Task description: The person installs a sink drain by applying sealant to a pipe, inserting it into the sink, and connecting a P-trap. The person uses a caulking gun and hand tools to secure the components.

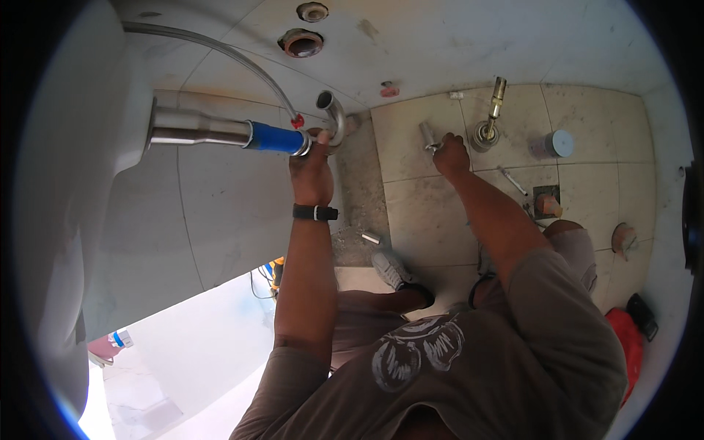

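Observation:
My left hand [312, 170], with a black watch on the wrist, grips the curved chrome pipe [334, 114] where it meets the blue-wrapped section [275, 138] of the chrome drain tube [198, 128] under the white basin [66, 147]. A small red valve handle [297, 120] sits just above my fingers. My right hand [451, 154] reaches down to the tiled floor [425, 213] and closes on a short chrome tube [427, 136], whose far end sticks out beyond my fingers.
A braided hose [220, 55] runs along the wall past two pipe holes [301, 42]. On the floor lie a brass fitting with a chrome flange [488, 126], a grey roll [554, 143], a thin rod [511, 180], a small chrome sleeve [371, 237], a square floor opening [546, 202] and a red bag [623, 337].

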The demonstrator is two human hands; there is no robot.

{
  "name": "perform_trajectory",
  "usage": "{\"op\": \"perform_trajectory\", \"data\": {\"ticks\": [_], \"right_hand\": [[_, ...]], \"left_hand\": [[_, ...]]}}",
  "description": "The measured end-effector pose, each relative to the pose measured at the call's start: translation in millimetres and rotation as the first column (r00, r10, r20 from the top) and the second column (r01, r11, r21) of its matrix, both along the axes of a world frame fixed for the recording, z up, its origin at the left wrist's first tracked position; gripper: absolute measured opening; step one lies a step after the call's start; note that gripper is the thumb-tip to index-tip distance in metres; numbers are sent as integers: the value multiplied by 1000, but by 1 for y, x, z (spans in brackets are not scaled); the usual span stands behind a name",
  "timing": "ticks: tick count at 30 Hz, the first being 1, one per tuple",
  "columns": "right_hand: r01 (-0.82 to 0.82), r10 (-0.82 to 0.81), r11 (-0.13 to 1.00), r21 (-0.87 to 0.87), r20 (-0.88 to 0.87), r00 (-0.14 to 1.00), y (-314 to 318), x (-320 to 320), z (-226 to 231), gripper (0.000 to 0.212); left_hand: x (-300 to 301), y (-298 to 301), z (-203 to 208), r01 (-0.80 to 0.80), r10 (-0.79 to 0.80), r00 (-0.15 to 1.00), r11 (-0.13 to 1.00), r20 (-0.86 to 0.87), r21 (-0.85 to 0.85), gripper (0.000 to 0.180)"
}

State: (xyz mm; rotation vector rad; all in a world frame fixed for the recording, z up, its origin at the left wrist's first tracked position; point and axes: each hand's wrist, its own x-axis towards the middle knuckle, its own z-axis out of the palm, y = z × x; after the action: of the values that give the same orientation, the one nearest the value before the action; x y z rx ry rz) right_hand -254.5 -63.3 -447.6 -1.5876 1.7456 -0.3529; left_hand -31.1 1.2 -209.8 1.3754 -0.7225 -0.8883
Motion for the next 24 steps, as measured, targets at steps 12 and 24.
{"op": "perform_trajectory", "data": {"ticks": [12, 24], "right_hand": [[-387, 734, 612, -690, 313, 603, -16, 95, 279, 65], [-370, 680, 708, -601, 443, 584, -12, 109, 325, 67]], "left_hand": [[23, -4, -26, 222, -179, 820, 975, 543, -14, 36], [13, -1, -9, 181, -209, 950, 974, 231, 139, 42]]}}
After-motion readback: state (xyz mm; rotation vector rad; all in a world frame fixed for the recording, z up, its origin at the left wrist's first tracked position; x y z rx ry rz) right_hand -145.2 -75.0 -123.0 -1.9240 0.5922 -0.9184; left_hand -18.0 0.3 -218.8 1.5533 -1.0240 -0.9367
